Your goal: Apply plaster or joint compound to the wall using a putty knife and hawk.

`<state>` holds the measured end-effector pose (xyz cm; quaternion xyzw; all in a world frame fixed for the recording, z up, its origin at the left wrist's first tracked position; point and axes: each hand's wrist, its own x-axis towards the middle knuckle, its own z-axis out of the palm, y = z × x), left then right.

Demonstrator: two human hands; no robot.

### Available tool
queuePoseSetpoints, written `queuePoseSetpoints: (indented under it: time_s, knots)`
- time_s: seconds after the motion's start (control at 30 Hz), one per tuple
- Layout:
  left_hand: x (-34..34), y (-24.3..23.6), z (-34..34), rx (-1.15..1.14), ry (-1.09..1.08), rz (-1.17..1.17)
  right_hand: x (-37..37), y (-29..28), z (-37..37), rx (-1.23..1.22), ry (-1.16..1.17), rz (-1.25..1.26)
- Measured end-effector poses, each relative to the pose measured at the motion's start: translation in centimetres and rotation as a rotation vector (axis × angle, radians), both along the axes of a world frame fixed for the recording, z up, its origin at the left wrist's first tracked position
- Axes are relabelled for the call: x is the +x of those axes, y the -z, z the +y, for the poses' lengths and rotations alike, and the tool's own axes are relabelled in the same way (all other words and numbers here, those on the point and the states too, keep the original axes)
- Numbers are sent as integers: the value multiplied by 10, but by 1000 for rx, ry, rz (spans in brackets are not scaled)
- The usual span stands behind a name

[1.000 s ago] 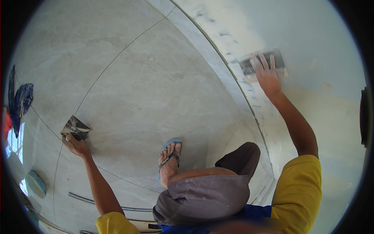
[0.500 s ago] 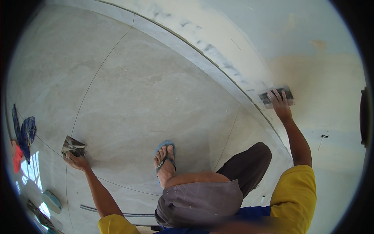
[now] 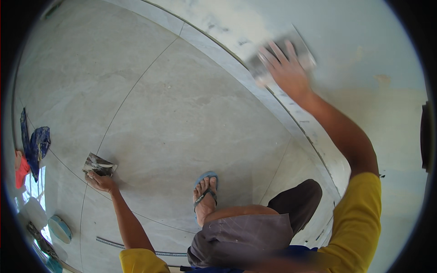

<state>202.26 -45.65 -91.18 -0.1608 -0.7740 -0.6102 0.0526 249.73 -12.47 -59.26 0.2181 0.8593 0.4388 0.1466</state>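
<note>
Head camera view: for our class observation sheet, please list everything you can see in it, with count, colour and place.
Wide blade: 1, grey, at the wall, under the right hand
Scraper: 1, smeared grey, in the left hand
Wall: 1, patchy white and cream, right
Floor: 1, pale grey, centre and left
Skirting strip: 1, pale grey, along the wall's foot
Crumpled piece: 1, dark blue, far left
Red item: 1, red, beside it
Round item: 1, light blue, lower left
Long thin strip: 1, grey, floor, lower left
Dark object: 1, right rim, unclear
Sandal: 1, blue, dark strap, under the foot
Trousers: 1, dark grey, bottom centre
Sleeves: 2, yellow, lower edge
Foot: 1, bottom centre
Hands: 2, left and upper right
</note>
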Motion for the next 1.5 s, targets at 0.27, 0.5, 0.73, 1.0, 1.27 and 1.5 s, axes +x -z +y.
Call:
queuePoseSetpoints:
  time_s: [0.27,0.5,0.73,1.0,1.27,1.5]
  knots:
    - [7,-9,6,-100,5,-43,-176,7,120,274,76,-35]
    - [2,-14,-2,-77,-2,-24,-32,38,57,174,104,-98]
    - [-6,-2,-2,-42,39,-57,157,26,-54,26,324,-123]
    - [10,-25,1,86,61,-543,305,29,-128,1,400,-72]
    - [140,-52,36,268,282,-906,412,34,-185,-59,447,55]
    - [248,-137,88,370,920,-1110,531,22,-276,70,631,-64]
